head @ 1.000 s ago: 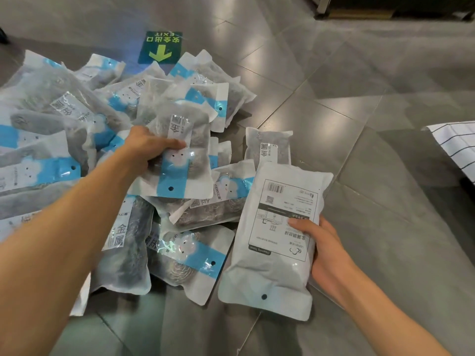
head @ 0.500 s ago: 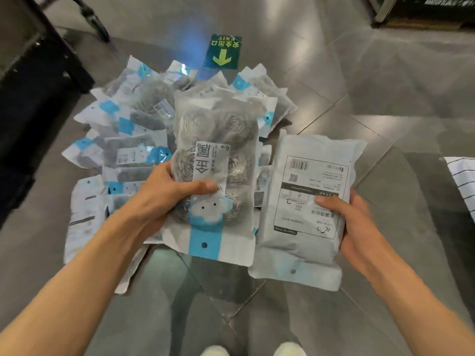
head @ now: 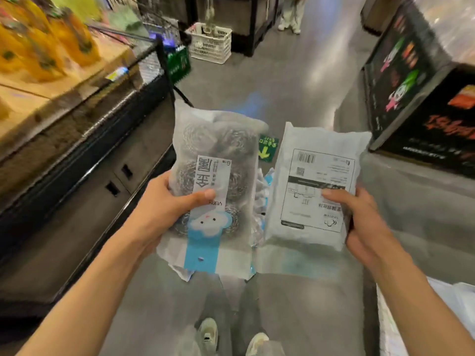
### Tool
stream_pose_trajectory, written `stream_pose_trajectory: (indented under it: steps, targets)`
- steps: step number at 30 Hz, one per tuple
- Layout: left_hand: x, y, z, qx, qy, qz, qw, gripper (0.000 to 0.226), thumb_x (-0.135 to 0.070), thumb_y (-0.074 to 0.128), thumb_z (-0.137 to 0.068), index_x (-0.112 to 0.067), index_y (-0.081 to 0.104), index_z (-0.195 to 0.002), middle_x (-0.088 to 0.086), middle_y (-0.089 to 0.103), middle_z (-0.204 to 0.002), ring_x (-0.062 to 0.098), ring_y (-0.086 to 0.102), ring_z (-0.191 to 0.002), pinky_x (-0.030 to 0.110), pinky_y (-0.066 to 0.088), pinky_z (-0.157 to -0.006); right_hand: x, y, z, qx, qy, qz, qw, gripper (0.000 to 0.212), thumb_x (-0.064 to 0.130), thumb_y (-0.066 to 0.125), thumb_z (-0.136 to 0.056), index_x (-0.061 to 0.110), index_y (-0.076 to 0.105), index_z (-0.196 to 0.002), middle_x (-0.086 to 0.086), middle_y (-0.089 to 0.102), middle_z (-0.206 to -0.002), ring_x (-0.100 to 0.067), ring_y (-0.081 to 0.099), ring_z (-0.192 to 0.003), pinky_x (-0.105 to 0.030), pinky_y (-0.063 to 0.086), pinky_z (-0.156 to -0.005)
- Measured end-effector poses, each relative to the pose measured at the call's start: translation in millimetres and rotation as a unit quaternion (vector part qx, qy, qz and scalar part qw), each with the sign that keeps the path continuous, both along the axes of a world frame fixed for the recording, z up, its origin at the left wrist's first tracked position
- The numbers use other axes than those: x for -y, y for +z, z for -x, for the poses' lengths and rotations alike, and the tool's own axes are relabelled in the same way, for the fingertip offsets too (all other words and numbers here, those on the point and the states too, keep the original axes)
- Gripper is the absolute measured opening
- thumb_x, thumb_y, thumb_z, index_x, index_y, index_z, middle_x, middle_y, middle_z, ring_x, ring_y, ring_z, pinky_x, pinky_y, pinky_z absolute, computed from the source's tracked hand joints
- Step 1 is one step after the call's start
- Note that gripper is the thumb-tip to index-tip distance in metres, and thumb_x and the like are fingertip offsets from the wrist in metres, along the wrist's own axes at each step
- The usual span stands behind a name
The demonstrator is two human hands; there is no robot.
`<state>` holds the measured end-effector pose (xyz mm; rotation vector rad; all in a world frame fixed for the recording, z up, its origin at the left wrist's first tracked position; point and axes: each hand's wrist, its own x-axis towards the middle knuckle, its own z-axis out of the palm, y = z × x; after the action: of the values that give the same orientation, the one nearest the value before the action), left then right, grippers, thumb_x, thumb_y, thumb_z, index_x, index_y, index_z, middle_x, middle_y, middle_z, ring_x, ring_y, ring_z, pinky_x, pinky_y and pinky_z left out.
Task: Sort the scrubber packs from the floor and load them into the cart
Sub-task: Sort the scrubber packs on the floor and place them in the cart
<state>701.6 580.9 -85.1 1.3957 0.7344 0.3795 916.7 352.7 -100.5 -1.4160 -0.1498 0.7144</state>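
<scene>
My left hand [head: 164, 209] grips a clear scrubber pack [head: 213, 181] of steel wool balls with a blue strip and a white cloud label, front side up. My right hand [head: 365, 222] grips a second scrubber pack [head: 316, 191] by its right edge, white back with barcode and printed box facing me. Both packs are held side by side at chest height. Between and below them only slivers of the floor pile of packs [head: 262, 191] show. No cart is clearly in view.
A dark shelf unit [head: 77, 160] with orange bottles [head: 38, 42] runs along the left. A black display stand [head: 421, 104] stands at right. A white crate [head: 210, 43] and a person's legs [head: 291, 14] are far down the aisle. My shoes [head: 231, 337] are below.
I have risen from the floor with both packs; the view lifted from the pile to the aisle. Both hands keep the same grips and the packs came up closer together.
</scene>
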Motion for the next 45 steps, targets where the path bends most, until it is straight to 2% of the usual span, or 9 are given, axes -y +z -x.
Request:
stream_pose_trajectory:
  steps: [5, 8, 12, 14, 19, 22, 24, 36, 45]
  targets:
    - [-6, 107, 83, 0.033, 0.111, -0.05, 0.992, 0.035, -0.01, 0.084, -0.072, -0.021, 0.073, -0.103, -0.003, 0.081, -0.095, 0.016, 0.078, -0.087, 0.027, 0.063, -0.07, -33, 116, 49, 0.034, 0.091, -0.04, 0.994, 0.061, 0.013, 0.07, -0.069, 0.014, 0.063, -0.129, -0.008, 0.077, -0.114, -0.028, 0.076, -0.099, -0.043, 0.065, -0.073]
    - [1, 134, 139, 0.044, 0.199, -0.064, 0.977, 0.04, -0.015, 0.086, -0.065, -0.02, 0.074, -0.103, -0.002, 0.081, -0.097, 0.017, 0.078, -0.089, 0.034, 0.064, -0.076, -65, 146, 83, 0.043, 0.169, -0.057, 0.983, 0.056, 0.013, 0.068, -0.071, 0.016, 0.064, -0.127, -0.007, 0.078, -0.11, -0.027, 0.077, -0.094, -0.039, 0.064, -0.066]
    - [33, 148, 215, 0.053, 0.323, -0.07, 0.942, 0.035, -0.009, 0.085, -0.069, -0.019, 0.073, -0.1, -0.003, 0.081, -0.093, 0.016, 0.078, -0.083, 0.027, 0.062, -0.066, -111, 160, 139, 0.043, 0.297, -0.085, 0.95, 0.05, 0.007, 0.063, -0.076, 0.011, 0.065, -0.126, -0.01, 0.078, -0.108, -0.031, 0.077, -0.092, -0.042, 0.065, -0.069]
    - [59, 150, 255, 0.043, 0.387, -0.069, 0.918, 0.034, -0.006, 0.085, -0.074, -0.017, 0.073, -0.104, -0.001, 0.081, -0.094, 0.017, 0.078, -0.084, 0.027, 0.062, -0.066, -129, 160, 171, 0.044, 0.364, -0.084, 0.926, 0.055, 0.008, 0.063, -0.078, 0.01, 0.06, -0.134, -0.012, 0.076, -0.115, -0.033, 0.076, -0.097, -0.045, 0.065, -0.072]
    - [144, 149, 344, 0.021, 0.556, -0.052, 0.829, 0.035, -0.002, 0.084, -0.074, -0.014, 0.074, -0.105, 0.001, 0.081, -0.094, 0.017, 0.078, -0.084, 0.025, 0.061, -0.065, -155, 160, 256, -0.002, 0.513, -0.093, 0.853, 0.044, 0.002, 0.059, -0.085, 0.013, 0.063, -0.127, -0.004, 0.08, -0.095, -0.022, 0.078, -0.077, -0.033, 0.062, -0.056]
    - [207, 148, 395, 0.005, 0.645, -0.048, 0.763, 0.036, -0.007, 0.085, -0.07, -0.014, 0.074, -0.104, 0.001, 0.081, -0.094, 0.017, 0.078, -0.083, 0.025, 0.061, -0.064, -152, 156, 324, -0.016, 0.611, -0.084, 0.787, 0.053, 0.006, 0.06, -0.084, 0.016, 0.061, -0.136, -0.012, 0.075, -0.119, -0.035, 0.075, -0.1, -0.053, 0.063, -0.075]
    - [246, 148, 424, 0.0, 0.688, -0.042, 0.724, 0.033, -0.006, 0.084, -0.071, -0.015, 0.074, -0.101, 0.0, 0.081, -0.093, 0.015, 0.078, -0.081, 0.024, 0.06, -0.062, -144, 157, 372, -0.026, 0.654, -0.079, 0.752, 0.054, 0.008, 0.062, -0.083, 0.018, 0.061, -0.136, -0.011, 0.074, -0.122, -0.036, 0.073, -0.107, -0.053, 0.062, -0.08]
    - [402, 130, 630, 0.003, 0.816, -0.015, 0.578, 0.049, -0.021, 0.086, -0.062, -0.015, 0.07, -0.108, 0.002, 0.081, -0.096, 0.021, 0.078, -0.086, 0.033, 0.065, -0.07, -64, 147, 651, -0.047, 0.776, -0.04, 0.628, 0.053, 0.008, 0.064, -0.079, 0.016, 0.063, -0.131, -0.01, 0.075, -0.121, -0.032, 0.073, -0.108, -0.053, 0.06, -0.089]
    - [478, 124, 800, 0.008, 0.834, 0.015, 0.552, 0.046, -0.021, 0.085, -0.065, -0.015, 0.071, -0.109, 0.002, 0.081, -0.096, 0.022, 0.079, -0.086, 0.036, 0.064, -0.07, -6, 135, 829, -0.048, 0.795, 0.002, 0.605, 0.048, 0.007, 0.062, -0.086, 0.018, 0.063, -0.133, -0.011, 0.074, -0.123, -0.034, 0.072, -0.111, -0.054, 0.051, -0.098]
